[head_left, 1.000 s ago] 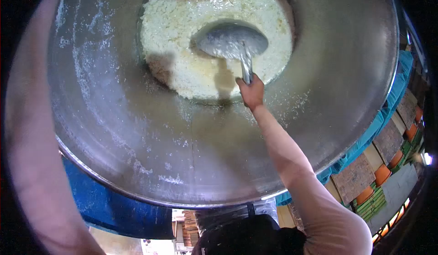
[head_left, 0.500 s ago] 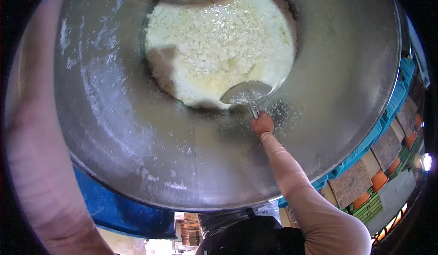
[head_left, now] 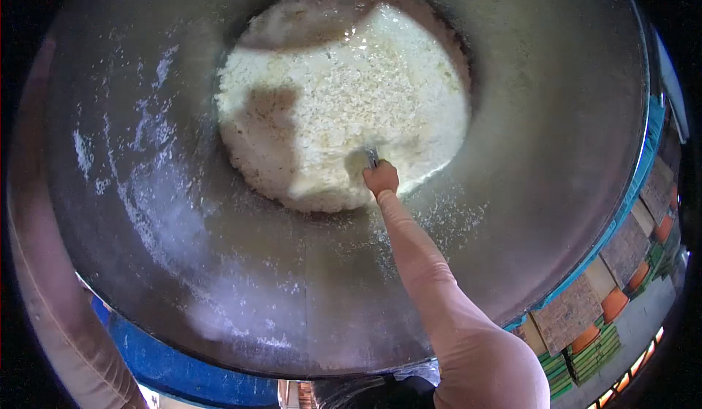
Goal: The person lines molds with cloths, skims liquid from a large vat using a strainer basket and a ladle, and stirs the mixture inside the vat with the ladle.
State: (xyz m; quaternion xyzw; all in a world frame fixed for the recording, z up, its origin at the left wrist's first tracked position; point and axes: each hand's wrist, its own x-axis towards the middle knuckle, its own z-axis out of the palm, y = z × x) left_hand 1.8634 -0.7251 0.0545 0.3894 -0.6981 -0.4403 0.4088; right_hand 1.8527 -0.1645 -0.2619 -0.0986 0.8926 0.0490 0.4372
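My right hand is closed around the handle of a metal skimmer. Its wide round blade is sunk out of sight in a white, lumpy, wet mass like curds. That mass fills the round bottom of a large metal vat, and my right forearm reaches down over the near wall. Along the left edge of the view runs my left sleeve; the left hand itself does not show.
White residue streaks the vat's left wall. Blue material lies below the near rim. Right of the vat are brown boards, orange pots and green slats.
My right hand has moved forward and left, farther over the white mass. The skimmer's blade, partly visible before, has sunk under the surface. The view has shifted, and shadows cover more of the mass.
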